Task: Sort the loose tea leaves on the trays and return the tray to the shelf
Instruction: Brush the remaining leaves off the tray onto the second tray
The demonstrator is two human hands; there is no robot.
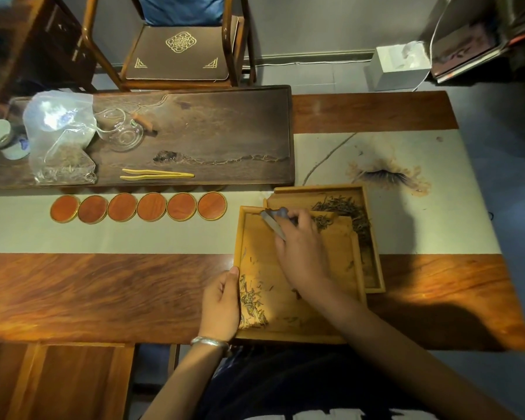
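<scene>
Two light wooden trays lie on the table. The near tray [285, 328] overlaps the far tray [373, 237], its far right corner resting over it. Pale tea leaves [250, 301] are scattered along the near tray's left side. A pile of dark tea leaves [346, 209] sits in the far tray. My left hand [220, 301] grips the near tray's left rim, thumb over the edge. My right hand [300, 244] reaches over the near tray and holds a dark metal tool [273, 221] near its far edge.
Several round orange coasters [138, 206] line up left of the trays. Behind them lies a long dark tea board [225, 131] with yellow tweezers [156, 174], a glass pitcher [123, 133] and a plastic bag of tea [59, 137]. A chair [176, 50] stands beyond.
</scene>
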